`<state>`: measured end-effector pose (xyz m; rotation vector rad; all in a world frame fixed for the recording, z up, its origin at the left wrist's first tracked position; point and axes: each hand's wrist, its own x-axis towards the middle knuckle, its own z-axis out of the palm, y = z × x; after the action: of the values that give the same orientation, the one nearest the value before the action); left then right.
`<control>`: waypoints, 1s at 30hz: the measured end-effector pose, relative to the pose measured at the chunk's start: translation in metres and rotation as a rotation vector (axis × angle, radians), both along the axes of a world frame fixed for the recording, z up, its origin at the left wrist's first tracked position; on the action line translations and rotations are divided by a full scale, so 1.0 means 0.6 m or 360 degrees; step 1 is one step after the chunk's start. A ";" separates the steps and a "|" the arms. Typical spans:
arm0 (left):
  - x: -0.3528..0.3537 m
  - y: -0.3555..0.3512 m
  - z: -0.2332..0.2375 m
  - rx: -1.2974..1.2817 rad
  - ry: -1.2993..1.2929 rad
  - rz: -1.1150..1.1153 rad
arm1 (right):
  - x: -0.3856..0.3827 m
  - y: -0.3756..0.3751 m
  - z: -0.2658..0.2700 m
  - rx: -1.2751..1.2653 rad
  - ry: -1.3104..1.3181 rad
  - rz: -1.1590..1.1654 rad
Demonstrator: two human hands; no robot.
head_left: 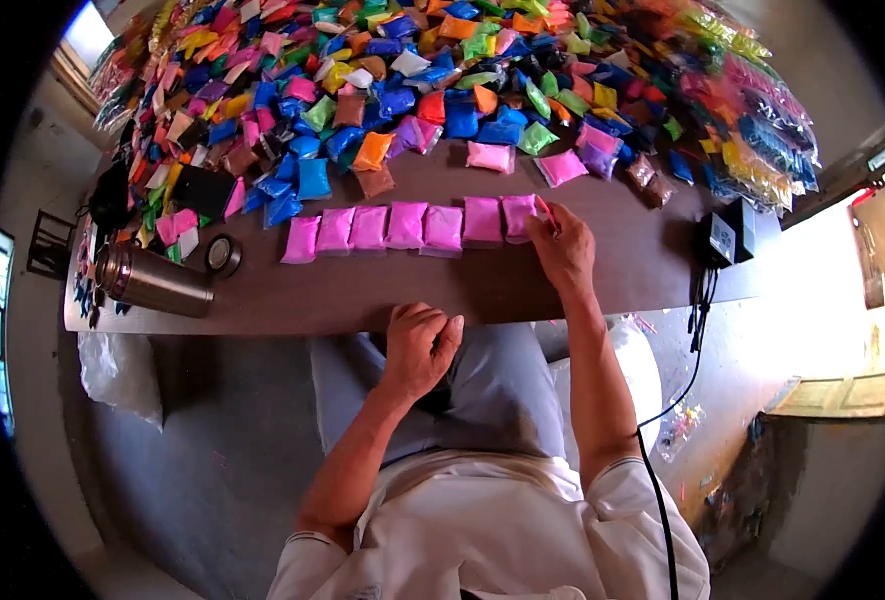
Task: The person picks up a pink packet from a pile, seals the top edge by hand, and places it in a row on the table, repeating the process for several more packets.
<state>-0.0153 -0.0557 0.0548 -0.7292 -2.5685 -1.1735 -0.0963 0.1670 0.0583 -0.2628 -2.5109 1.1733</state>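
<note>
Several small pink packets (405, 226) lie side by side in a row across the brown table. My right hand (564, 248) is at the right end of this row, its fingers pinched at the edge of the last pink packet (518, 218). A small gap separates that packet and its neighbour (482, 219) from the rest. My left hand (423, 345) rests at the table's front edge in a loose fist, thumb on top, with nothing visible in it.
A big heap of multicoloured packets (382, 85) covers the far side of the table (362, 290). At left lie a steel flask (157, 280) and its round lid (224, 255). A black box (727, 235) with cables stands at right. Loose pink packets (562, 168) lie beyond the row.
</note>
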 end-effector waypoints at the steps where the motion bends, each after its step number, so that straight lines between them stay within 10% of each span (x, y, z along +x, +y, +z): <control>1: -0.001 -0.003 0.003 -0.0016 0.0000 0.0019 | 0.001 -0.003 -0.011 -0.0013 0.0122 -0.0059; 8: -0.043 -0.035 0.005 0.0042 -0.0115 -0.0014 | 0.005 0.011 -0.041 -0.1195 0.0519 -0.0125; 10: -0.051 -0.057 0.010 0.0155 -0.0537 0.0258 | 0.007 0.008 -0.058 -0.1107 0.0462 -0.0064; 24: -0.059 -0.006 -0.027 -0.0476 0.0363 0.0742 | -0.031 0.039 -0.002 -0.0812 -0.0046 -0.0015; 30: -0.069 -0.005 -0.027 -0.0569 0.0383 0.0706 | -0.164 0.113 0.032 0.0031 0.0576 -0.0437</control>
<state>-0.0565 -0.0589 0.0385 -0.3060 -2.5669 -0.4694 -0.1947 0.2346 0.0775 -0.3440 -2.0949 0.9863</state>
